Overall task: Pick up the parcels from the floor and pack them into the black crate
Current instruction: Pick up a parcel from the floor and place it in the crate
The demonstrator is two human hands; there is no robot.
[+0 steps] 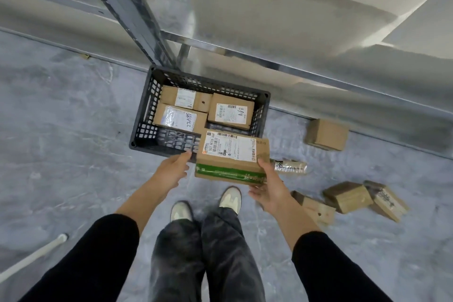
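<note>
1. Parcel (232, 154) with green tape, carried above near rim of black crate (143, 115); three boxes already inside.
2. Right hand (267, 187) clamped on its right end; left hand (171, 170) loosely spread, barely touching.
3. Next, probably: lower into bare front strip.

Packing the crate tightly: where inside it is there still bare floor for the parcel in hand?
The black lattice plastic crate shows bare floor along its near wall, in front of the three cardboard parcels. The far half is crowded. The green-striped cardboard parcel in the right hand hovers over the near right corner.
</note>
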